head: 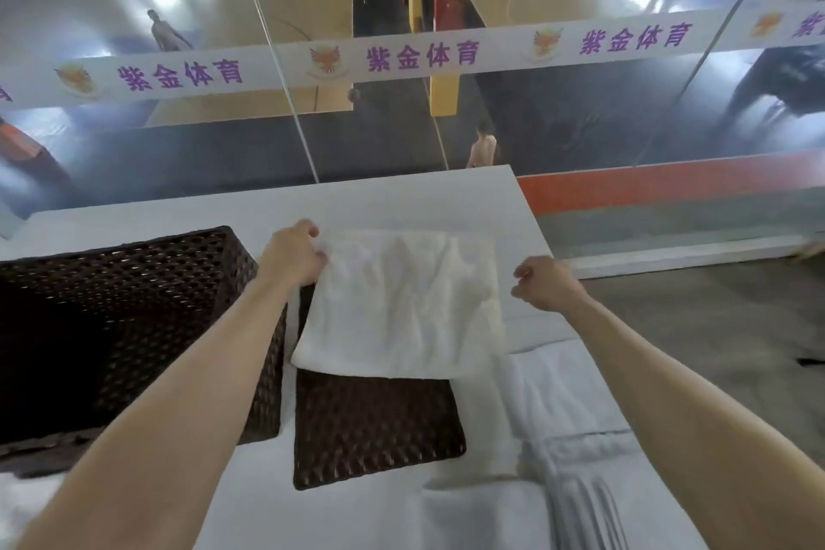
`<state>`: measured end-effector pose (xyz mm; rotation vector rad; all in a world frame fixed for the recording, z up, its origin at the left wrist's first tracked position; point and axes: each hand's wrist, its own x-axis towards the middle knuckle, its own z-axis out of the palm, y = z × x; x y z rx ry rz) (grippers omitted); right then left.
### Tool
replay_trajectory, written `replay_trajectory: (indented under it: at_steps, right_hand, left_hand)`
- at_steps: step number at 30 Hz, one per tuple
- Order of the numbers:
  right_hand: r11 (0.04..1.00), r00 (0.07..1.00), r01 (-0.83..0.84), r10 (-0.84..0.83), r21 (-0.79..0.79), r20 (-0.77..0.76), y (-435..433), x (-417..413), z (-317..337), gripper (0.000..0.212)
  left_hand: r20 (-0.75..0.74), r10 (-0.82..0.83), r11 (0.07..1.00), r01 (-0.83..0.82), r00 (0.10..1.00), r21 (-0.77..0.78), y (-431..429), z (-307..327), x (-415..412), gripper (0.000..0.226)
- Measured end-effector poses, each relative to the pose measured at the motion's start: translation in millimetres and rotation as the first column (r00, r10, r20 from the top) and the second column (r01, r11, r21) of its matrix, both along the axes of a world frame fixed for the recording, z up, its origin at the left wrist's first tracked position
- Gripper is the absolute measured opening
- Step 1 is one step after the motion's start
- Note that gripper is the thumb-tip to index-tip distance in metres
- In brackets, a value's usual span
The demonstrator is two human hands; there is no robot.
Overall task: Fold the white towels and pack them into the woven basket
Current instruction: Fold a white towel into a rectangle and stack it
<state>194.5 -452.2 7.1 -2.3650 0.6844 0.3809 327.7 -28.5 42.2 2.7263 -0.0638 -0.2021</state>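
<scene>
**A:** White towel (402, 304) first: where is it?

**B:** Mid-bench, folded to a rough square and spread over the far end of a flat woven lid (375, 429). Starting from the left, though, the woven basket (147, 243) stands open on the bench (402, 201), just beside that lid. I see nothing white inside it, so I'd say packing has hardly begun.

**A:** Why is the lid there?

**B:** My guess is that it was set aside so the basket mouth is free and the towel has only a short trip leftward.

**A:** And the left hand (294, 252)?

**B:** It reaches across the basket's right wall. Its fingers pinch the towel's far left corner, probably to keep the fold from opening.

**A:** Right hand (544, 281)?

**B:** It is just beside the towel's right edge with its fingers curled. White cloth on a white bench hides the contact, so I cannot tell whether it has hold of anything.

**A:** Further right?

**B:** The spare towels (571, 415) lie rumpled near the bench's right edge, one of them fringed. They sit close to the right arm, likely queued for folding.
</scene>
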Motion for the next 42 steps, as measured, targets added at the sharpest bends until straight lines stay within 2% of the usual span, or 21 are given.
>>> replay_trajectory:
  at_steps: [2, 4, 6, 10, 13, 15, 18, 21, 22, 24, 26, 28, 30, 31, 32, 33, 34, 36, 37, 39, 42]
  right_hand:
    - [0.997, 0.995, 0.026, -0.018, 0.077, -0.100, 18.7, -19.5, -41.0, 0.028]
    - [0.999, 0.990, -0.022, 0.028, 0.042, -0.141, 39.1, -36.4, -69.7, 0.029]
    - [1.000, 0.989, -0.019, 0.022, 0.019, -0.149, 57.6, -47.4, -86.1, 0.038]
    - [0.993, 0.988, 0.103, -0.096, 0.050, -0.122, 74.8, -48.0, -105.8, 0.061]
    - [0.985, 0.960, 0.155, -0.131, 0.077, -0.246, 74.4, -38.6, -108.8, 0.041]
    - [0.994, 0.933, 0.092, -0.066, 0.056, -0.354, 69.0, -29.7, -105.9, 0.027]
    - [0.995, 0.883, 0.026, 0.023, 0.098, -0.468, 55.5, -15.0, -104.0, 0.019]
    - [0.977, 0.865, 0.090, 0.020, 0.194, -0.501, 37.8, -2.3, -103.5, 0.020]
    - [0.972, 0.878, 0.110, 0.002, 0.206, -0.478, 30.9, 2.1, -100.6, 0.019]
    - [0.974, 0.923, 0.120, -0.038, 0.193, -0.382, 18.0, 14.1, -87.1, 0.016]
    - [0.968, 0.967, 0.168, -0.125, 0.188, -0.223, 6.9, 28.2, -69.4, 0.022]
    - [0.923, 0.966, 0.252, -0.258, 0.291, -0.018, -5.7, 41.4, -45.7, 0.034]
    - [0.880, 0.953, 0.184, -0.268, 0.439, 0.138, -14.9, 50.6, -15.9, 0.046]
    - [0.885, 0.959, 0.100, -0.207, 0.454, 0.193, -18.8, 53.4, -2.6, 0.051]
    - [0.917, 0.966, 0.010, -0.112, 0.399, 0.233, -22.1, 54.9, 9.2, 0.056]
    - [0.952, 0.968, -0.070, -0.007, 0.299, 0.252, -23.9, 56.0, 19.4, 0.060]
    - [0.974, 0.964, -0.121, 0.069, 0.189, 0.258, -25.9, 56.2, 25.7, 0.062]
    - [0.991, 0.946, -0.134, 0.127, 0.003, 0.298, -28.2, 55.6, 32.5, 0.052]
    - [0.990, 0.930, -0.118, 0.135, -0.071, 0.342, -28.9, 53.9, 34.6, 0.043]
    - [0.981, 0.887, -0.087, 0.156, -0.175, 0.435, -29.1, 48.1, 42.0, 0.028]
    - [0.961, 0.825, -0.025, 0.177, -0.277, 0.537, -29.1, 37.7, 70.5, 0.015]
  left_hand:
    - [-0.185, -0.020, 0.998, 0.030, 0.983, 0.052, 6.0, -52.8, -18.4, 0.043]
    - [-0.334, 0.006, 0.997, 0.022, 0.942, 0.078, 14.3, -100.3, -38.8, 0.051]
    - [-0.412, 0.064, 0.995, -0.026, 0.909, 0.096, 23.6, -137.0, -57.6, 0.060]
    - [-0.488, 0.207, 0.978, -0.190, 0.848, 0.084, 45.5, -189.9, -80.5, 0.067]
    - [-0.502, 0.324, 0.945, -0.300, 0.802, 0.131, 54.2, -206.3, -85.1, 0.080]
    - [-0.495, 0.389, 0.919, -0.367, 0.777, 0.145, 56.0, -206.6, -83.4, 0.084]
    - [-0.539, 0.418, 0.894, -0.437, 0.732, 0.100, 53.8, -197.6, -76.2, 0.065]
    - [-0.642, 0.401, 0.838, -0.545, 0.653, -0.032, 46.4, -178.6, -61.4, 0.038]
    - [-0.668, 0.390, 0.783, -0.610, 0.633, -0.120, 43.1, -168.5, -55.7, 0.032]
    - [-0.638, 0.403, 0.646, -0.698, 0.656, -0.309, 40.1, -143.1, -38.8, 0.031]
    - [-0.558, 0.413, 0.545, -0.686, 0.720, -0.482, 39.4, -118.6, -17.4, 0.030]
    - [-0.518, 0.374, 0.462, -0.639, 0.769, -0.615, 33.1, -90.9, 2.3, 0.017]
    - [-0.491, 0.350, 0.368, -0.599, 0.798, -0.711, 26.1, -61.8, 17.0, 0.012]
    - [-0.470, 0.337, 0.326, -0.570, 0.816, -0.755, 24.3, -48.8, 22.3, 0.016]
    - [-0.441, 0.305, 0.296, -0.524, 0.844, -0.798, 22.8, -35.5, 24.8, 0.020]
    - [-0.399, 0.257, 0.292, -0.464, 0.880, -0.836, 22.6, -23.7, 25.6, 0.023]
    - [-0.347, 0.202, 0.329, -0.397, 0.916, -0.857, 22.3, -13.7, 24.5, 0.029]
    - [-0.236, 0.149, 0.501, -0.279, 0.960, -0.819, 23.1, -1.4, 20.7, 0.040]
    - [-0.194, 0.166, 0.561, -0.255, 0.967, -0.788, 24.2, 2.6, 19.9, 0.039]
    - [-0.113, 0.214, 0.596, -0.222, 0.970, -0.772, 26.1, 11.4, 17.9, 0.029]
    - [0.099, 0.278, 0.711, -0.135, 0.956, -0.690, 28.5, 31.8, 16.3, 0.019]
